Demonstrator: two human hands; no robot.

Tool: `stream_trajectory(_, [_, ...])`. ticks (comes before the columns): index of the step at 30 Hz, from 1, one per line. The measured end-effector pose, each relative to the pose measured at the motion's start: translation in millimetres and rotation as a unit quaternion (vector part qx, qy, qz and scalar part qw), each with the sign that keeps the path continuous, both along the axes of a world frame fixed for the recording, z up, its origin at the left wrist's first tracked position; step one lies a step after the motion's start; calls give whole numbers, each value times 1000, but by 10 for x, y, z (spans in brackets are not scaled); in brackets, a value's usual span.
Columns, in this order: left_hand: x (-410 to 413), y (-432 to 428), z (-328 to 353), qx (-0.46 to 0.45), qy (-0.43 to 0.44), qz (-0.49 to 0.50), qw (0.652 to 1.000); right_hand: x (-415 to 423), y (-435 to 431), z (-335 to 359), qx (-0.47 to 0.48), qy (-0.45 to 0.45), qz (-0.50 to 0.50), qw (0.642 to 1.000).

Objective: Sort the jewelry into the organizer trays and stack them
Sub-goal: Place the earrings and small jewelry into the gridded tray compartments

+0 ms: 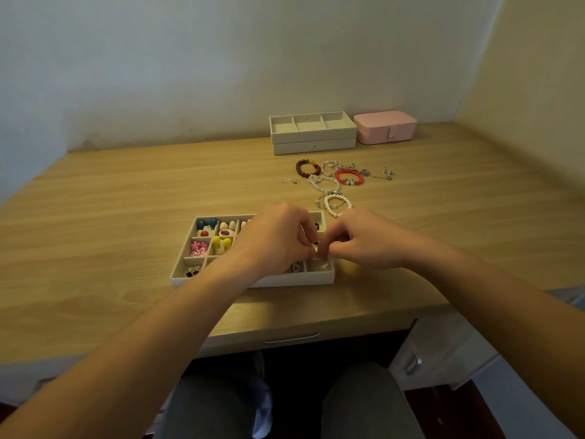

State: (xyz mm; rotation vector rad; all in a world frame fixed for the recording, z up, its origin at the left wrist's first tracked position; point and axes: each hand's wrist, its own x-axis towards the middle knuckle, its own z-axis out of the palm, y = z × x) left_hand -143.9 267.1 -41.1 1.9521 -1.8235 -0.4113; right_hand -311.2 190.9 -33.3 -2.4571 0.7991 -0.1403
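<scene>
half tray (253, 282) hidden | left hand (278, 239), right hand (364, 245) pinch item (315, 247) (unclear)

Off-task items on my feed
I see a closed pink case (384, 126) on the bench (126, 217), well beyond the right hand (364, 242); a drawer handle (291, 338) sits below that hand.

Open desk (110, 217) left of tray (300, 279); bracelets (337, 185) lie between it and stacked trays (313, 137)

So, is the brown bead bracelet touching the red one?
Apart. Head view shows the brown bead bracelet lying left of the red bracelet, with a plain gap between their beads.
</scene>
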Motion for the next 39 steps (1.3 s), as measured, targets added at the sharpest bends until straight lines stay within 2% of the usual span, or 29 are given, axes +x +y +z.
stream_trajectory(5, [-46, 36, -32, -17, -12, 21, 1000, -2, 9, 2, 1, 34, 13, 999])
stream_trajectory(9, [-63, 55, -85, -39, -4, 36, 999, 30, 9, -35, -5, 28, 7, 1000])
stream_trajectory(22, [29, 83, -180, -39, 100, 58, 993, 110, 69, -58, -40, 6, -20, 999])
stream_trajectory(30, [61, 114, -115, -29, 166, 49, 984, 91, 97, -25, 25, 40, -31, 998])
stream_trajectory(39, [62, 117, -147, -37, 150, 57, 986, 48, 68, 21, 119, 57, -39, 990])
